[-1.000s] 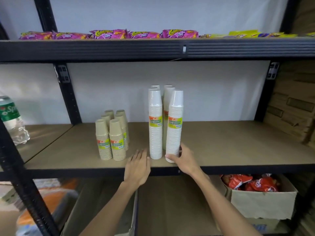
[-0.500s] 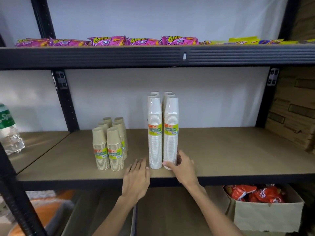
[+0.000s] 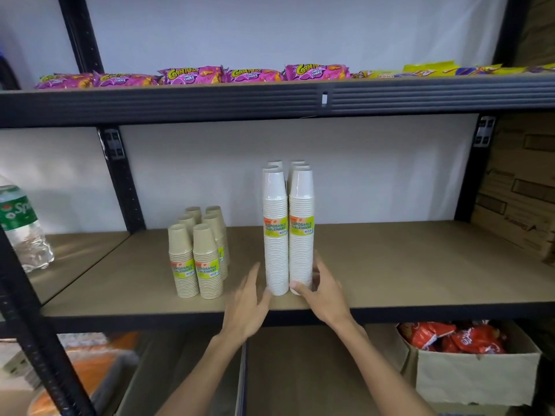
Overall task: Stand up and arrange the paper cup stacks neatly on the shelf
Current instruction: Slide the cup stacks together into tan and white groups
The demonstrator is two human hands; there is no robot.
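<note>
White stacks [image 3: 276, 235] on shelf [image 3: 390, 265], near front edge. Right hand [image 3: 324, 291] fingers curl round front one's bottom. Left hand [image 3: 247, 304] fingers wide, empty. Quick low push: tall stacks tip off shelf.

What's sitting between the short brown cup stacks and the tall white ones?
In the head view, only bare shelf board lies there, apart from fingers of the left hand at the front of the gap, next to the white stacks.

White wall [image 3: 360, 163] behind black rack frame [image 3: 210, 103]; cardboard cartons [image 3: 519, 187] right
</note>
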